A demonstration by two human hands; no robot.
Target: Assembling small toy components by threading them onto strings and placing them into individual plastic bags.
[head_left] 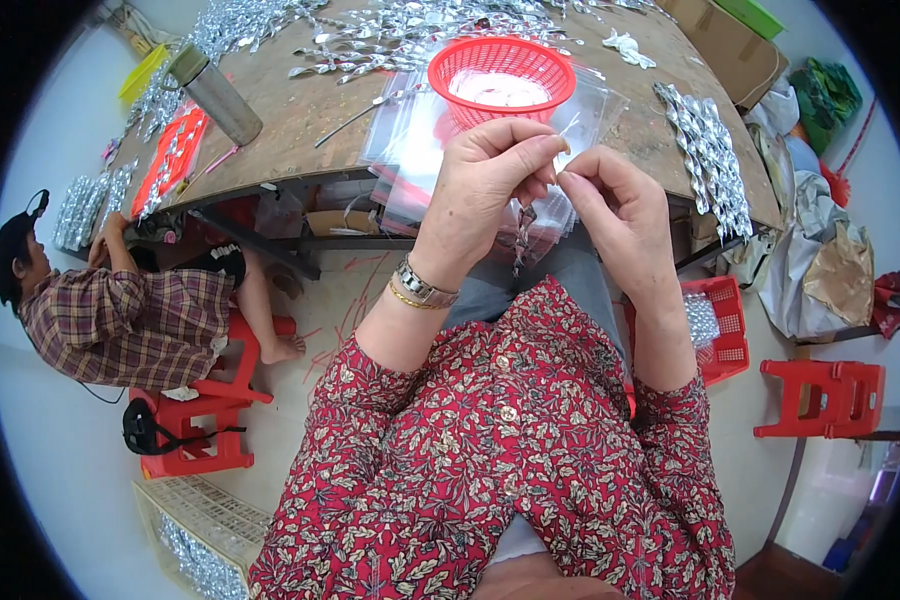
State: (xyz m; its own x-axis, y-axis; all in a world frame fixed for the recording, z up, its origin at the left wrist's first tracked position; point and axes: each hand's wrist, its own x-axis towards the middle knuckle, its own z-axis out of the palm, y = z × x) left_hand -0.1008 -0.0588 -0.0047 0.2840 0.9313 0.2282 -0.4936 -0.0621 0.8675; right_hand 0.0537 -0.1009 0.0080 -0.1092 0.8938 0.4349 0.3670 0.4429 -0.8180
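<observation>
My left hand [495, 175] and my right hand [620, 210] are raised close together over the table's near edge, fingertips almost meeting. Both are closed in a pinch on a thin white string [571, 126], whose loose ends stick up past the left fingertips. Below the left fingers hangs a twisted silver foil strip [521, 240]; its top is hidden by the hand. Just beyond the hands, a red plastic basket [502, 85] with pale, thin material inside stands on clear plastic bags [395, 150].
Silver twisted strips cover the table's [315, 110] far side, with a bundle [705, 155] at right. A metal flask [220, 100] stands left. A person in a plaid shirt [130, 320] sits at left. Red stools [820, 398] and a red crate [715, 330] are on the floor.
</observation>
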